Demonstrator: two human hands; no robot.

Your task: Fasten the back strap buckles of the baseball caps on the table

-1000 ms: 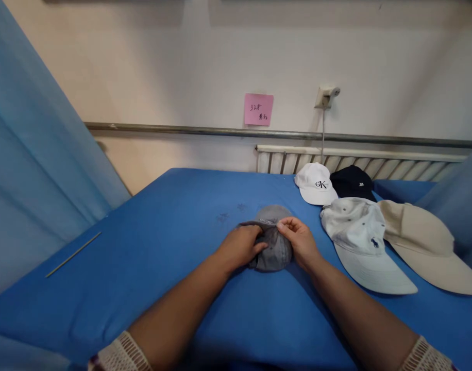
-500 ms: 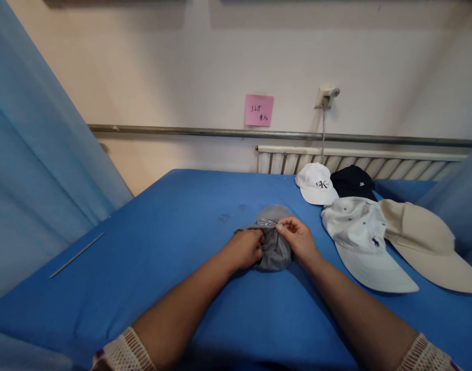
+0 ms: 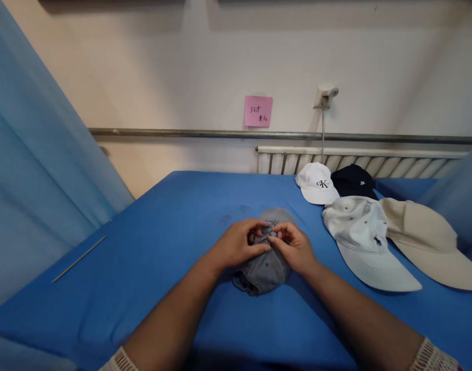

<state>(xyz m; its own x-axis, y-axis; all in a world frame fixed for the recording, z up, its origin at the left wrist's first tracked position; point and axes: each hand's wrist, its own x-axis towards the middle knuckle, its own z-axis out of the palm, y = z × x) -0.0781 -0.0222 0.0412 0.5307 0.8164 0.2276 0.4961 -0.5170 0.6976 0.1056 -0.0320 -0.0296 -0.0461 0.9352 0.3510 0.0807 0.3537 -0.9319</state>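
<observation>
A grey baseball cap (image 3: 264,272) lies on the blue-covered table in front of me, its brim pointing away toward the wall and its crown toward me. My left hand (image 3: 241,242) pinches the cap's fabric near the front of the crown, thumb and fingers curled. From the other side, my right hand (image 3: 296,245) grips the same spot with thumb and fingertips, close to my left. The fingers partly cover the light lettering on the cap. A dark opening shows at the cap's near edge.
On the right lie a white cap (image 3: 317,180), a dark navy cap (image 3: 352,180), a pale grey-green cap (image 3: 357,224) and a beige cap (image 3: 421,226). A thin stick (image 3: 78,259) rests at left on the blue cover (image 3: 151,247). Blue curtains (image 3: 35,154) hang at the side.
My left hand has come out from the near side of the grey cap and moved up beside my right hand. The crown now spreads out further toward me.
</observation>
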